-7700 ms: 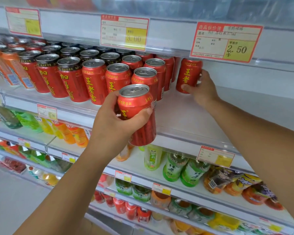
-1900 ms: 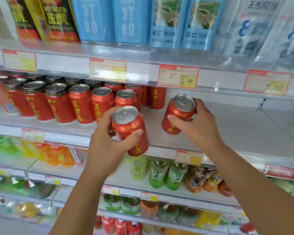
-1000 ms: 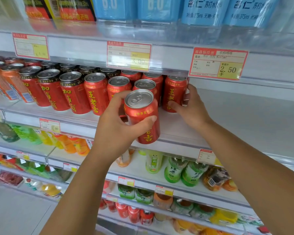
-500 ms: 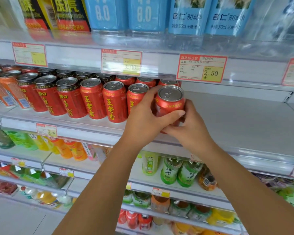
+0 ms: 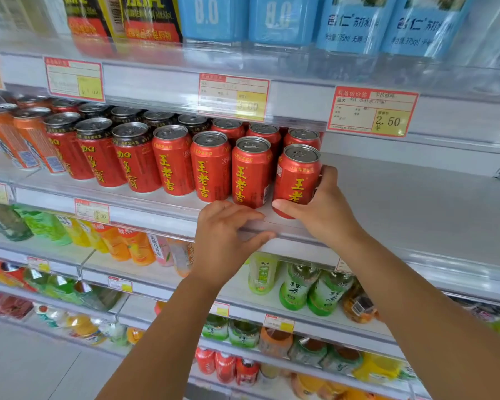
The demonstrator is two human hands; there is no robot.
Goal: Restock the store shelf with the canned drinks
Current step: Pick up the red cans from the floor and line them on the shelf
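Head view: The right hand [image 5: 326, 217] holds the end can [image 5: 296, 174], which stands upright on the shelf [image 5: 401, 203]. Its fingers [image 5: 327, 176] wrap the can's right side and the thumb presses the lower front, so they are clamped on the can. Directly left of these fingers, the front row of red cans [image 5: 211, 166] stands just beside the held can. The left hand [image 5: 223, 241] rests on the shelf's front edge, below that row. Its fingers [image 5: 237, 212] are loosely bent and hold nothing. A price tag [image 5: 371, 112] reading 2.50 hangs above the right fingers.
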